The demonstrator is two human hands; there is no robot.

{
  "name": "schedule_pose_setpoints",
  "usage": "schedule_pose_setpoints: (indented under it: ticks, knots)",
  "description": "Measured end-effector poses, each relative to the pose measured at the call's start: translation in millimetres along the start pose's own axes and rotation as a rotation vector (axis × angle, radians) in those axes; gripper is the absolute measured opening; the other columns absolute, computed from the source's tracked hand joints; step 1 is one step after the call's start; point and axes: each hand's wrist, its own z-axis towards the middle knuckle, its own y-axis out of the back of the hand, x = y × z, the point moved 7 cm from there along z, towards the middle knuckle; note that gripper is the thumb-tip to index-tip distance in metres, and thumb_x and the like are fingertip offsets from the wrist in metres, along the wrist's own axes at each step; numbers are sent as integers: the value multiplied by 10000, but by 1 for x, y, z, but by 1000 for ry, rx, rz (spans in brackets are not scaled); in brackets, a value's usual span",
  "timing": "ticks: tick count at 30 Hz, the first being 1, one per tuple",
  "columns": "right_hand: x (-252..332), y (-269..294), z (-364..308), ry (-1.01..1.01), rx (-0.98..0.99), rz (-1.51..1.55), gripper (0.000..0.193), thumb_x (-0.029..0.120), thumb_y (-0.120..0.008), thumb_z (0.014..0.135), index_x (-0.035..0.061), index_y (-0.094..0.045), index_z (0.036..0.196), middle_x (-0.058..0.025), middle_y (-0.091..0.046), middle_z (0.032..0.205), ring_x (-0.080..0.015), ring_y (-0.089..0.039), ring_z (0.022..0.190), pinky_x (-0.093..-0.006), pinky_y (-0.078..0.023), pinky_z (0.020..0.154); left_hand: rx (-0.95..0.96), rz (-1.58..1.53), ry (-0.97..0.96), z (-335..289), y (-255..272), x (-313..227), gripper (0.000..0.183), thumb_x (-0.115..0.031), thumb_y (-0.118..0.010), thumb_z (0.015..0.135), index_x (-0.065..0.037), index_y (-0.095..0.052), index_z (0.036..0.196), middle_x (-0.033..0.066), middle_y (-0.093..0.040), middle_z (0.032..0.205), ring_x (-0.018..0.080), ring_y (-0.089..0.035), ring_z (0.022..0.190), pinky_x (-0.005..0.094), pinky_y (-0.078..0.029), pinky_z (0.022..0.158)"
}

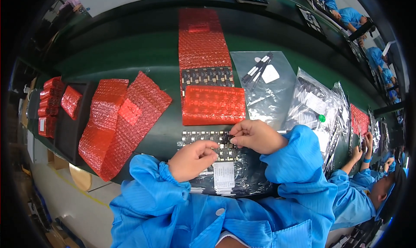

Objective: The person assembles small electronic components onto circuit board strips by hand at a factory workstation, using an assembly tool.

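Dark green surface [164, 131] in a busy workroom; workers in blue are seen at far right. A panel of black circuit boards with pale square pads [199, 137] is laid between and just beyond the hands, above a clear plastic bag with a white label [224, 175]. At the panel, a small dark piece [225, 138] appears pinched by the right hand [258, 137]. The left hand [193, 160] is held apart from it, fingertips near the panel; whether anything is gripped cannot be told. Work is judged to be partway: this panel is unwrapped, while farther ahead a row of dark boards [207, 76] is seen on red bubble wrap [203, 44], presumably left for handling. Finished pieces cannot be counted.
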Motion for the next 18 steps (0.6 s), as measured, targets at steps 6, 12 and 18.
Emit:
schedule_pose_setpoints:
  ticks: [6,12,18]
  knots:
    - [1,-10,-3,-24,71,87,195,48,-624,796,-56,-547,942,-88,-622,782,-113,-588,663,-230,-476,583,-91,-99,6,12,-3,-13,294,-105,-519,882,24,-477,1142,75,-603,922,112,-565,822,235,-469,704]
    - [9,-17,-2,54,107,-6,157,75,-624,789,-23,-566,897,-74,-628,768,-106,-588,673,-240,-472,596,-114,-159,-24,19,-7,-11,299,-107,-556,853,50,-509,1103,107,-619,924,123,-599,772,231,-489,674]
    - [17,-20,-4,-42,135,-145,163,64,-628,798,-14,-565,926,-42,-611,781,-76,-568,729,-218,-465,644,-164,-111,-26,18,-3,-7,214,-92,-565,839,42,-561,1005,89,-636,859,109,-601,731,225,-489,646]
